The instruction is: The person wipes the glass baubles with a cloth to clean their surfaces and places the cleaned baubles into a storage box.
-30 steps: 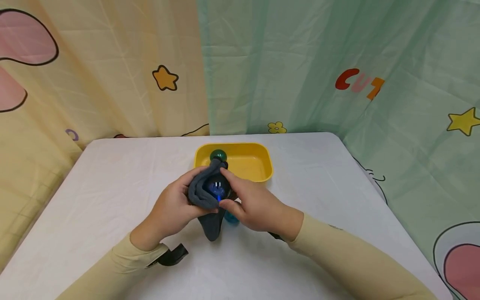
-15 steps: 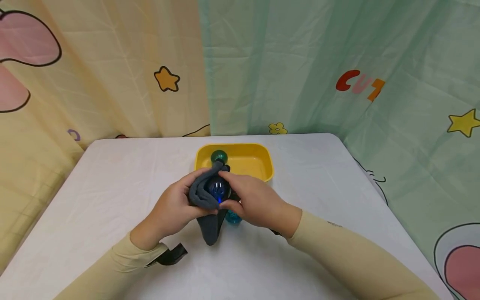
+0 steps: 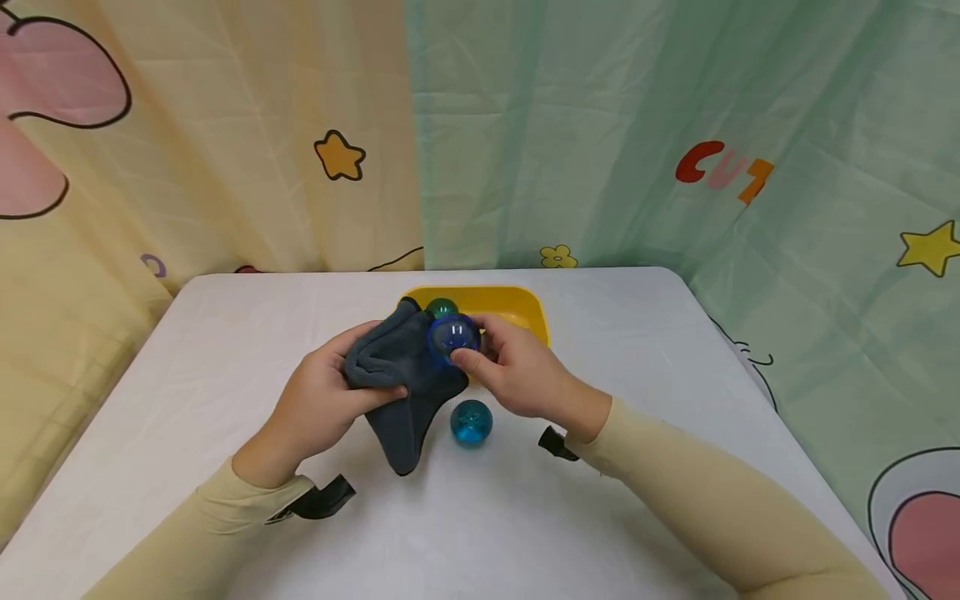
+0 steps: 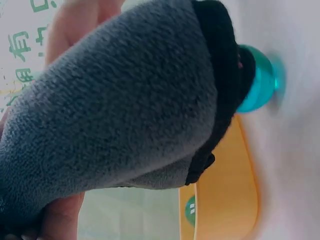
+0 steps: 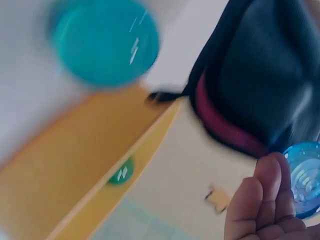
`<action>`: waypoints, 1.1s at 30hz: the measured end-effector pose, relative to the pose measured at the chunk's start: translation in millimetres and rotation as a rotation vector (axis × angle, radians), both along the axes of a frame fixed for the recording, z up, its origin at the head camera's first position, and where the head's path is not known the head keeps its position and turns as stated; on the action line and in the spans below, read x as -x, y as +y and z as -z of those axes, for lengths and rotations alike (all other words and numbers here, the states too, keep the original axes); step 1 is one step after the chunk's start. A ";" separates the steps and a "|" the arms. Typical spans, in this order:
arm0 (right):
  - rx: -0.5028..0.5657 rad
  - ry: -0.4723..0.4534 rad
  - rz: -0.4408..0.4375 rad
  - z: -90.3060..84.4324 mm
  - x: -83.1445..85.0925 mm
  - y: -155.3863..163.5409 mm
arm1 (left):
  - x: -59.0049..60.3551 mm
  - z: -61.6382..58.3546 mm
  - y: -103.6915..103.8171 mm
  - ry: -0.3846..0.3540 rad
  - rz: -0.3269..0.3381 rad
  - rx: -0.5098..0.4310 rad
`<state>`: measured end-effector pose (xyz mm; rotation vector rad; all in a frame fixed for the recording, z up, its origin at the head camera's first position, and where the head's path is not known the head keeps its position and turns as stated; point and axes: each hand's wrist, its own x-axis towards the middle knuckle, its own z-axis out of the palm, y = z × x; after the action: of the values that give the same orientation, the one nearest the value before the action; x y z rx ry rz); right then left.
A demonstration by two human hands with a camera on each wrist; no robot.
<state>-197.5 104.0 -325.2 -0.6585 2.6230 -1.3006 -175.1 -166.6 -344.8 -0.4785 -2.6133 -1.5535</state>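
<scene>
1. Tabletop (image 3: 225,350) carries everything, low and within reach.
2. Yellow tray (image 3: 525,304) sits at the back, a green ball (image 3: 441,307) in it.
3. Left hand (image 3: 315,404) bunches the grey cloth (image 3: 401,375), cupped for wiping.
4. Right hand (image 3: 517,375) pinches the blue ball (image 3: 452,337) against the cloth, just before the tray.
5. Teal ball (image 3: 471,421) rests loose beside the cloth.

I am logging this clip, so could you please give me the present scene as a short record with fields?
left hand: grips the grey cloth
right hand: pinches the blue ball at the cloth's edge
teal ball: on the white table, beside the cloth's hanging tip
yellow tray: behind the hands, holding a green ball
</scene>
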 end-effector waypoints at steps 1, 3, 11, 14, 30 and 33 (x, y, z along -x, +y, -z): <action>-0.025 0.005 0.021 -1.3 5.7 2.9 | -0.1 -0.9 -2.4 -0.001 -0.009 0.004; -0.097 0.018 0.060 -3.4 19.4 9.0 | -0.7 -2.4 -6.8 0.003 -0.026 0.021; -0.458 -0.030 0.071 -3.2 79.7 22.5 | -4.9 -5.3 -22.3 0.017 -0.060 0.044; -0.592 -0.015 0.018 -3.8 97.4 20.9 | -7.2 -5.6 -26.3 0.021 -0.071 0.047; -0.965 -0.063 -0.214 15.4 135.9 -11.4 | -17.2 -4.0 -32.1 -0.004 -0.094 0.010; -1.000 -0.065 -0.214 17.4 136.4 -14.3 | -18.5 -3.3 -31.4 -0.012 -0.093 0.005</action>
<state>-333.8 89.7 -342.5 -0.6379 2.5822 0.1110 -156.6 -198.0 -341.5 -0.3436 -2.6084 -1.5265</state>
